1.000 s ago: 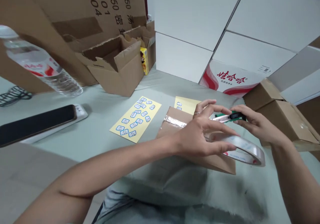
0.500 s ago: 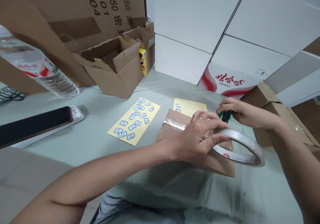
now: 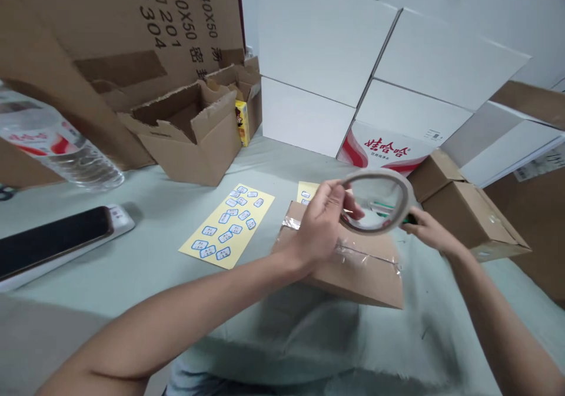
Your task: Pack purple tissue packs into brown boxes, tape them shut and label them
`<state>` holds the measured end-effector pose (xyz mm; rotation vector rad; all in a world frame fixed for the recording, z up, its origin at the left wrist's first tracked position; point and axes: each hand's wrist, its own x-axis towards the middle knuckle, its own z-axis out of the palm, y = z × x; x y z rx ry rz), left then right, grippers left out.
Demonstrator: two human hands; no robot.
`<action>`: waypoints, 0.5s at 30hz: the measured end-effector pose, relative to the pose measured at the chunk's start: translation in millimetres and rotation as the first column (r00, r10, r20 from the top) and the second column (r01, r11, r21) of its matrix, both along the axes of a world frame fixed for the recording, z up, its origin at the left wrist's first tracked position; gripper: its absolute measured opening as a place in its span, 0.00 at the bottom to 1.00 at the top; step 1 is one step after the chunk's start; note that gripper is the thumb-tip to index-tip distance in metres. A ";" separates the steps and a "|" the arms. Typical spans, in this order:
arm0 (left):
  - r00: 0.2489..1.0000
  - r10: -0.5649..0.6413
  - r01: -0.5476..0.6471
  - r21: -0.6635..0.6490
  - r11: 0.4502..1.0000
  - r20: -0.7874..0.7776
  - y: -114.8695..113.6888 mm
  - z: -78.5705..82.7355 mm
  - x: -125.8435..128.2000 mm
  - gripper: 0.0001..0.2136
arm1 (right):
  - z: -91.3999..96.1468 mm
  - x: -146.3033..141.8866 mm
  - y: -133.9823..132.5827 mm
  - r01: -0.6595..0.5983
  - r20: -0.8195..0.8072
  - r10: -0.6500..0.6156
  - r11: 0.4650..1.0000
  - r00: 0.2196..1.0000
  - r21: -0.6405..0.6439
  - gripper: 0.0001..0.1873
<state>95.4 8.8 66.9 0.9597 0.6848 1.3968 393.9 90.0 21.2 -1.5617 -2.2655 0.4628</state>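
2 hands work above a cardboard parcel (image 3: pixel 366 278): the left hand (image 3: pixel 318 225) grips a clear tape roll (image 3: pixel 405 202) raised over the parcel, and the right hand (image 3: pixel 435 231) grips a green utility knife (image 3: pixel 383 209) just behind it.

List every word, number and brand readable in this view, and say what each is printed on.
"40X50", "201", "304": on the cardboard sheet
"娃哈哈": in red on the white carton
Too small or blurred to read: the label of the water bottle and the stickers on the yellow sheet
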 end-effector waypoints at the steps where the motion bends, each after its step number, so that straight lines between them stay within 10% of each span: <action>1: 0.998 0.014 -0.011 -0.050 0.999 0.064 1.7 0.8 -0.2 0.10 | -15.9 4.0 -4.1 0.057 0.018 -0.057 0.998 0.998 0.004 0.14; 7: 0.989 0.080 -0.048 -0.245 0.968 0.122 -0.3 7.3 -13.9 0.12 | -67.8 -0.9 -29.8 0.252 0.044 -0.258 0.961 0.965 0.113 0.18; 12: 0.993 0.030 0.007 -0.322 0.947 0.110 -15.4 7.2 -27.0 0.13 | -6.8 -53.5 -82.3 0.148 -0.059 -0.137 0.952 0.989 0.268 0.22; 15: 0.997 0.003 0.022 -0.307 0.951 0.081 -20.1 2.3 -29.8 0.15 | 22.8 -98.0 -117.0 -0.263 0.072 0.256 0.883 0.964 0.388 0.24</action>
